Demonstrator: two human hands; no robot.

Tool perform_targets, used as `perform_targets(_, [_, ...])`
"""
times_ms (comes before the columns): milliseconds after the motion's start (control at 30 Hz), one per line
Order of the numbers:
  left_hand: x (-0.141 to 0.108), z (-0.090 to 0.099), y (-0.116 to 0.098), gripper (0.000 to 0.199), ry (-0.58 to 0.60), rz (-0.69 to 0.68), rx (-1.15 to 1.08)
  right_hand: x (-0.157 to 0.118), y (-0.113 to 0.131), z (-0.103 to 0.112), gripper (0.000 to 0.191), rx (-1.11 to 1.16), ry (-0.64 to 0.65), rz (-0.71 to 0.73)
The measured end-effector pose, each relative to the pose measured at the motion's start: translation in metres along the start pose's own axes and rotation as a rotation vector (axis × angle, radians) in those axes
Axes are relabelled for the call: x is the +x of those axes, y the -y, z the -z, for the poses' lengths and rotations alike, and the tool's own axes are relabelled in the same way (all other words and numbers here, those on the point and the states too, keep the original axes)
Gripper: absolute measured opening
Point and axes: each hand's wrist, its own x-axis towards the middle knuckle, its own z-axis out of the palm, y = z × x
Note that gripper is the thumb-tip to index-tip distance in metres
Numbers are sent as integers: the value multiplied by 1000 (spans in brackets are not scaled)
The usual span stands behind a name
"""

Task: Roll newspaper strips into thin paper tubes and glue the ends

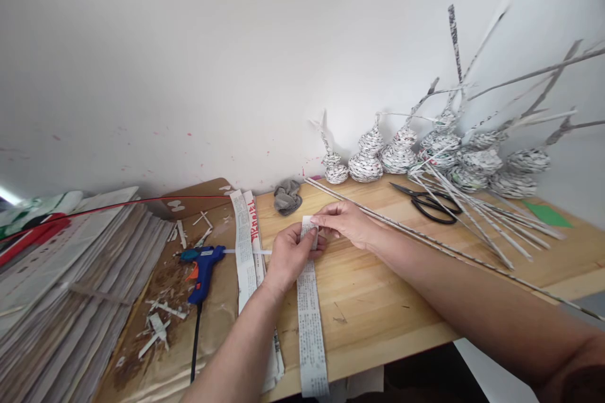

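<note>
Over the wooden table, my left hand [292, 253] pinches a long printed newspaper strip [311, 321] near its upper end. My right hand [344, 221] meets it there, its thumb and fingers closed on the strip's top edge. From my hands the strip runs down toward me and past the table's front edge. More cut newspaper strips [244, 245] lie in a stack just left of my hands. A thin rolled paper stick [401, 227] lies slantwise behind my right forearm. Part of the strip is hidden under my fingers.
At left, a blue glue gun [204, 271] lies on stained cardboard [220, 321] beside a tall newspaper stack [89, 283]. Black scissors [432, 204] and several paper sticks [477, 220] lie at right. Woven paper gourds [366, 160] line the wall, near a grey rag [287, 196].
</note>
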Motion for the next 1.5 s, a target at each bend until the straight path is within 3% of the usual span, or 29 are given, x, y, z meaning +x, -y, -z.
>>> perform_targets(500, [-4, -5, -5, 37, 64, -32, -40, -5, 3, -8, 38, 70, 4, -11])
perform_targets(733, [-1, -1, -2, 37, 59, -20, -55, -6, 10, 2, 33, -93, 168, 0])
perform_targets(900, [-1, -2, -3, 35, 83, -39, -52, -6, 6, -2, 28, -39, 88, -1])
perform_targets(1133, [-2, -4, -4, 30, 93, 52, -104, -5, 4, -4, 30, 43, 29, -59])
perform_targets(1300, [-3, -4, -3, 32, 141, 23, -69, -7, 5, -8, 32, 47, 10, -17])
perform_targets(1367, [-3, -4, -3, 33, 151, 36, -84, -8, 6, -8, 32, 67, 46, -9])
perform_targets(1500, [-4, -4, -5, 33, 160, 60, -129, -10, 10, -5, 29, 73, 235, -23])
